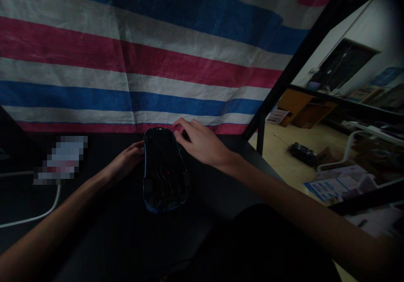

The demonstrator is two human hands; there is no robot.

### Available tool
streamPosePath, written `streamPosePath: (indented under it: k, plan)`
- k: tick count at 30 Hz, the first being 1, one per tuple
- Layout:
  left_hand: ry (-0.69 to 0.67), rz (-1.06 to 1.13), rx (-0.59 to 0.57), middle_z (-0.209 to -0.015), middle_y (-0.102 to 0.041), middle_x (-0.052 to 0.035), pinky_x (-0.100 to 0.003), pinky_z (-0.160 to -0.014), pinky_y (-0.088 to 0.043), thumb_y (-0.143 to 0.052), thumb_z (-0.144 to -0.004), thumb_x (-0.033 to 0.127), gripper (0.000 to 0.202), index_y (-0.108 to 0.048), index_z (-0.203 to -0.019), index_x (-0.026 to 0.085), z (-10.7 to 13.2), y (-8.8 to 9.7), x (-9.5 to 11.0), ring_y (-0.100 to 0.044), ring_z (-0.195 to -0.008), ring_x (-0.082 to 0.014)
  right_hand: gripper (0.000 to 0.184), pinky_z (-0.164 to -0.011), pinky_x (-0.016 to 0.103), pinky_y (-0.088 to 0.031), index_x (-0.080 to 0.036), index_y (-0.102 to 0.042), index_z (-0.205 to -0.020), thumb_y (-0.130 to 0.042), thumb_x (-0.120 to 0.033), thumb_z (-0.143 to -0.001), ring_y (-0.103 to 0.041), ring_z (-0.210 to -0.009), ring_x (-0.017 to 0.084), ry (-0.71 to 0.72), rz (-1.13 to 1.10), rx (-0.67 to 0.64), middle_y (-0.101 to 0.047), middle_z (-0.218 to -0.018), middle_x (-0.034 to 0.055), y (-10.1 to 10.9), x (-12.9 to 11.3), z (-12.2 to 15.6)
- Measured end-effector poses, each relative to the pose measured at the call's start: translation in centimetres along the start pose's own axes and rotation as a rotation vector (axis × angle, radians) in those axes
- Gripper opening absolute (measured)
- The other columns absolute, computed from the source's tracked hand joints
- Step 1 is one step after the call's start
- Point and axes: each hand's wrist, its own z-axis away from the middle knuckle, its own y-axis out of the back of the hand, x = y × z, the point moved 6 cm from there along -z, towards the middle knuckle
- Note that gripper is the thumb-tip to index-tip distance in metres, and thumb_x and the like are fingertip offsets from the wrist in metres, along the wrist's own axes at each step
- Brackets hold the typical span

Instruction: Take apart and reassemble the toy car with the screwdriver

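A toy car (166,172), dark underside toward me and a blue rim around it, is between my hands over the black table. A small red light glows near its middle. My left hand (132,153) holds its left edge, the fingertips hidden behind the body. At the upper right edge, my right hand (198,141) is closed, with thumb and forefinger bent at the side of the car. Whether the car rests on the table or is lifted, I cannot tell.
Striped red, white and blue sheeting (195,63) hangs behind the black table (217,189). On the left lies a pixelated flat object (65,160) beside a white cable (38,219). A black frame post (293,59) stands at the right, with floor clutter (331,185) beyond it.
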Motion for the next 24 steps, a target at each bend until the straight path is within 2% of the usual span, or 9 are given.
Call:
streamPosePath:
  k: [2, 5, 7, 10, 13, 16, 20, 22, 24]
  plan:
    - [-0.010, -0.004, -0.016, -0.122, -0.078, -0.0096, -0.042, -0.117, -0.044, -0.064, -0.085, 0.019, 0.043, -0.065, -0.128, 0.018, -0.1, 0.0, 0.0, -0.068, -0.123, -0.0271, 0.027, -0.076, 0.036, -0.043, -0.019, -0.059, -0.116, -0.041, -0.037, -0.107, -0.062, -0.084, 0.023, -0.054, 0.152, -0.016, -0.069, -0.093, 0.0087, 0.3, 0.3, 0.0]
    - [-0.019, -0.005, -0.042, -0.121, -0.079, -0.0093, -0.046, -0.119, -0.041, -0.065, -0.084, 0.019, 0.044, -0.066, -0.128, 0.018, -0.3, 0.1, -0.1, -0.069, -0.122, -0.0286, 0.021, -0.071, 0.034, -0.041, -0.019, -0.059, -0.112, -0.043, -0.031, -0.105, -0.059, -0.074, 0.020, -0.055, 0.172, -0.055, -0.067, -0.086, 0.0058, 0.4, 0.6, 0.0]
    - [-0.025, 0.001, -0.073, -0.123, -0.078, -0.0089, -0.046, -0.119, -0.041, -0.067, -0.085, 0.025, 0.042, -0.068, -0.127, 0.020, -0.4, -0.1, -0.2, -0.068, -0.124, -0.0298, 0.016, -0.076, 0.034, -0.044, -0.018, -0.057, -0.113, -0.048, -0.024, -0.101, -0.060, -0.080, 0.019, 0.011, 0.096, -0.047, -0.067, -0.094, 0.0065, 0.5, 0.5, 0.0]
    - [-0.040, 0.025, -0.117, -0.129, -0.076, -0.0081, -0.042, -0.117, -0.044, -0.071, -0.087, 0.034, 0.041, -0.069, -0.127, 0.022, -0.2, -0.5, -0.1, -0.065, -0.130, -0.0299, 0.020, -0.089, 0.034, -0.046, -0.019, -0.054, -0.114, -0.052, -0.016, -0.094, -0.060, -0.094, 0.020, 0.100, 0.012, -0.005, -0.064, -0.106, 0.0086, 1.1, 0.4, -0.1]
    - [-0.023, 0.030, -0.096, -0.136, -0.073, -0.0098, -0.038, -0.116, -0.046, -0.074, -0.087, 0.030, 0.048, -0.065, -0.134, 0.021, 0.1, -0.7, -0.1, -0.064, -0.132, -0.0281, 0.023, -0.095, 0.035, -0.044, -0.021, -0.053, -0.108, -0.050, -0.010, -0.089, -0.058, -0.104, 0.022, 0.161, -0.015, 0.002, -0.062, -0.110, 0.0082, 1.4, 0.4, -0.1]
    - [0.010, 0.024, -0.061, -0.139, -0.071, -0.0117, -0.035, -0.115, -0.048, -0.073, -0.089, 0.024, 0.053, -0.060, -0.141, 0.019, 0.4, -0.7, -0.1, -0.065, -0.130, -0.0264, 0.022, -0.094, 0.035, -0.043, -0.023, -0.052, -0.096, -0.048, -0.006, -0.084, -0.054, -0.104, 0.023, 0.198, -0.034, -0.010, -0.061, -0.103, 0.0058, 1.1, 0.2, -0.2]
    - [0.011, 0.016, -0.055, -0.137, -0.072, -0.0128, -0.036, -0.114, -0.048, -0.070, -0.091, 0.022, 0.054, -0.058, -0.143, 0.018, 0.4, -0.7, 0.1, -0.065, -0.131, -0.0269, 0.032, -0.092, 0.036, -0.041, -0.024, -0.047, -0.082, -0.039, 0.005, -0.069, -0.051, -0.100, 0.023, 0.201, -0.083, 0.040, -0.059, -0.093, 0.0040, 0.3, -0.1, -0.1]
    - [0.008, 0.008, -0.061, -0.136, -0.072, -0.0131, -0.038, -0.114, -0.048, -0.070, -0.091, 0.023, 0.055, -0.057, -0.144, 0.017, 0.4, -0.8, 0.1, -0.065, -0.131, -0.0277, 0.036, -0.090, 0.035, -0.041, -0.023, -0.048, -0.083, -0.037, 0.006, -0.065, -0.051, -0.098, 0.022, 0.203, -0.124, 0.059, -0.059, -0.091, 0.0036, -0.2, -0.4, -0.1]
    - [0.008, 0.003, -0.058, -0.135, -0.073, -0.0135, -0.039, -0.115, -0.047, -0.070, -0.090, 0.022, 0.057, -0.056, -0.145, 0.016, 0.4, -0.8, 0.1, -0.065, -0.131, -0.0282, 0.036, -0.088, 0.033, -0.042, -0.022, -0.052, -0.089, -0.039, 0.005, -0.070, -0.051, -0.097, 0.021, 0.198, -0.176, 0.055, -0.059, -0.090, 0.0031, -0.5, -0.5, -0.1]
